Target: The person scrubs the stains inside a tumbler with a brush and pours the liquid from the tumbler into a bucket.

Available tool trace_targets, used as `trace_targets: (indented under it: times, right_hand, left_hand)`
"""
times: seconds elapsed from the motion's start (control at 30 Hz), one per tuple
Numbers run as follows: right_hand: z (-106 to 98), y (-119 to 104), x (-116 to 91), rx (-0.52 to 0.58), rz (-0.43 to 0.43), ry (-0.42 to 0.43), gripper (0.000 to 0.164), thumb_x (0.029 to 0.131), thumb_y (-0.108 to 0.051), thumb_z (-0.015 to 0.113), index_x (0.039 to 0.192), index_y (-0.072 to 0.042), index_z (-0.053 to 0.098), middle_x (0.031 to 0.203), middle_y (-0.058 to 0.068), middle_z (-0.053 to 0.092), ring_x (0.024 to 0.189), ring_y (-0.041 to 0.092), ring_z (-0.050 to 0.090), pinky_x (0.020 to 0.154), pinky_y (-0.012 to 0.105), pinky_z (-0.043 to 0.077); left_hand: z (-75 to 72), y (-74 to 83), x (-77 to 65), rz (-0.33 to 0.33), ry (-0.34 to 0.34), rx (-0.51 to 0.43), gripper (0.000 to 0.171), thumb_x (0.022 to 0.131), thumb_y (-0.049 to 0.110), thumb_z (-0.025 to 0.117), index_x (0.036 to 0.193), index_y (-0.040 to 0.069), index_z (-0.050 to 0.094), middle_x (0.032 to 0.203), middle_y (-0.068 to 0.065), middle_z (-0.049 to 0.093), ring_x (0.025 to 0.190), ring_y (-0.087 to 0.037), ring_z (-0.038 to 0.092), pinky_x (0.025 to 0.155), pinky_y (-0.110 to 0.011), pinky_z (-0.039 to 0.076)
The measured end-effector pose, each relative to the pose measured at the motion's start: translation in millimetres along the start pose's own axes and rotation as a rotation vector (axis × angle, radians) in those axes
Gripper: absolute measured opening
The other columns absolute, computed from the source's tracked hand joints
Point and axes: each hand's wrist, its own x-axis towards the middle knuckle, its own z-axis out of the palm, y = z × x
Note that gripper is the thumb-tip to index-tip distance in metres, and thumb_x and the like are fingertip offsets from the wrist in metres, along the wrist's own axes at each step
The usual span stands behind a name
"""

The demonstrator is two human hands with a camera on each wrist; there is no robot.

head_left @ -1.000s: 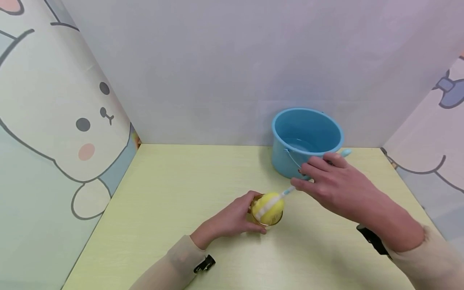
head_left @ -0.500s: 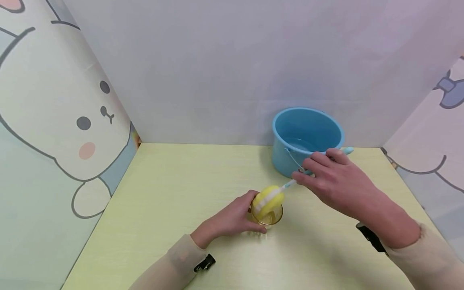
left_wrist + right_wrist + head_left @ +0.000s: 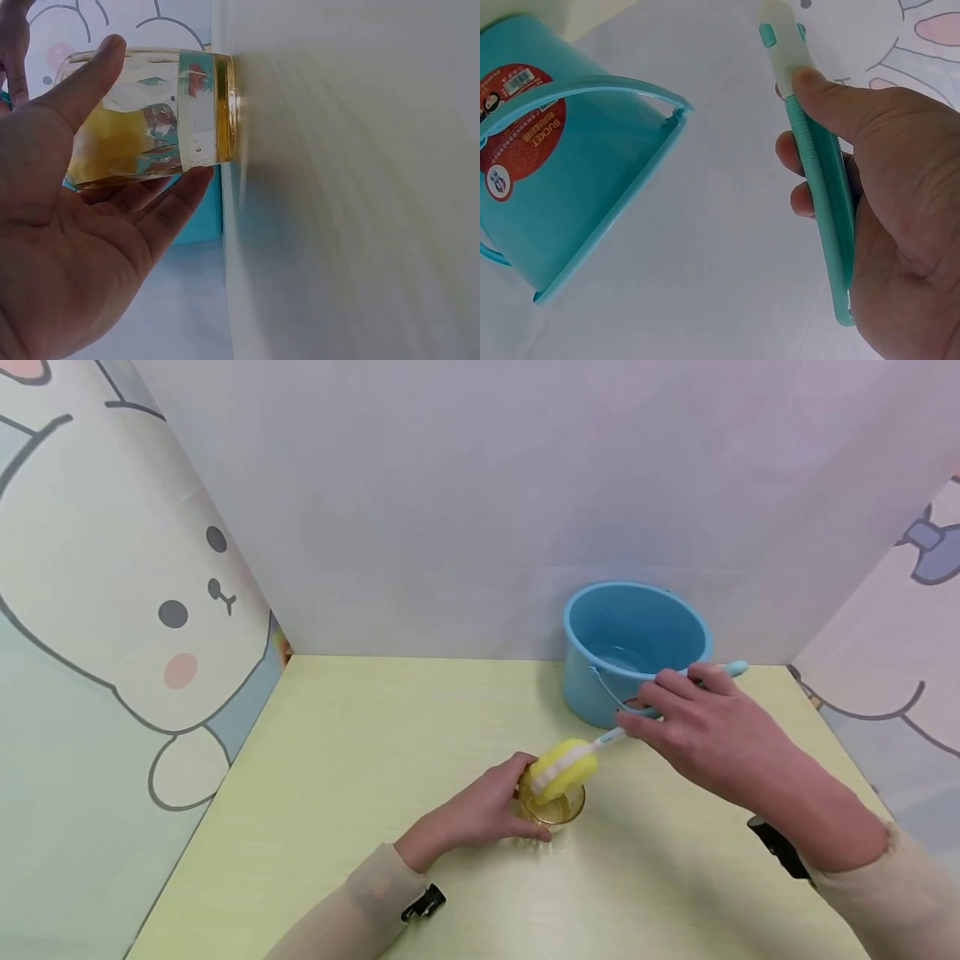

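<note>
My left hand (image 3: 487,806) grips an amber-tinted glass cup (image 3: 562,814) that stands upright on the table, thumb on one side and fingers on the other. In the left wrist view the faceted glass (image 3: 161,112) shows yellow sponge through its wall. My right hand (image 3: 701,735) holds a cup brush by its turquoise handle (image 3: 821,187), pinched between thumb and fingers. The brush's yellow and white sponge head (image 3: 564,770) is tilted at the cup's mouth, its lower end inside the rim and its upper end above it.
A blue bucket (image 3: 581,681) stands behind the right hand, near the back wall. In the right wrist view the bucket (image 3: 592,150) shows a red label and a handle. Pale yellow tabletop (image 3: 390,727) extends left of the cup.
The right hand has drawn the brush up and to the right, so the sponge head has risen partly out of the cup. The left hand and cup have stayed in place.
</note>
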Motion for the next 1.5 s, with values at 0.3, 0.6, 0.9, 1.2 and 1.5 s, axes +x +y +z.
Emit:
trace_targets:
  times: [0.3, 0.6, 0.9, 1.2, 1.5]
  right_hand:
    - [-7, 5, -7, 0.024, -0.027, -0.019, 0.045, 0.081, -0.006, 0.088, 0.122, -0.014, 0.073, 0.109, 0.011, 0.069, 0.096, 0.034, 0.055, 0.077, 0.052, 0.043]
    - [-11, 7, -10, 0.038, -0.064, 0.021, 0.071, 0.116, -0.030, 0.001, 0.118, -0.014, 0.070, 0.105, 0.012, 0.068, 0.092, 0.034, 0.054, 0.073, 0.050, 0.040]
    - [-16, 1, -9, 0.059, -0.082, 0.063, 0.060, 0.119, -0.031, 0.012, 0.103, -0.016, 0.068, 0.100, 0.010, 0.065, 0.092, 0.030, 0.055, 0.072, 0.047, 0.037]
    - [-12, -3, -5, 0.074, -0.099, 0.092, 0.058, 0.119, -0.031, 0.015, 0.103, -0.018, 0.069, 0.109, 0.010, 0.068, 0.100, 0.031, 0.059, 0.073, 0.047, 0.037]
    - [-8, -6, -4, 0.059, -0.097, 0.107, 0.055, 0.119, -0.030, 0.017, 0.106, -0.017, 0.069, 0.107, 0.010, 0.066, 0.099, 0.031, 0.058, 0.074, 0.048, 0.039]
  left_hand:
    - [-0.2, -0.7, 0.2, 0.006, -0.007, 0.018, 0.091, 0.082, 0.036, 0.095, 0.152, 0.012, 0.042, 0.138, 0.004, 0.060, 0.122, -0.006, 0.058, 0.107, -0.028, 0.048]
    - [1.4, -2.0, 1.5, 0.018, 0.003, 0.010, 0.089, 0.081, 0.033, 0.096, 0.150, 0.013, 0.044, 0.137, 0.006, 0.060, 0.123, -0.006, 0.059, 0.108, -0.028, 0.048]
    - [2.1, -2.5, 2.1, 0.006, 0.004, 0.022, 0.090, 0.081, 0.034, 0.096, 0.150, 0.008, 0.043, 0.136, -0.001, 0.061, 0.123, -0.010, 0.059, 0.107, -0.029, 0.048]
    - [1.3, -2.9, 1.3, 0.009, 0.003, 0.013, 0.090, 0.081, 0.035, 0.096, 0.150, 0.008, 0.044, 0.132, 0.003, 0.062, 0.119, -0.007, 0.059, 0.105, -0.028, 0.049]
    - [1.4, -2.2, 0.6, 0.021, 0.003, -0.007, 0.087, 0.081, 0.032, 0.096, 0.148, 0.012, 0.044, 0.133, 0.007, 0.061, 0.119, -0.005, 0.058, 0.107, -0.028, 0.048]
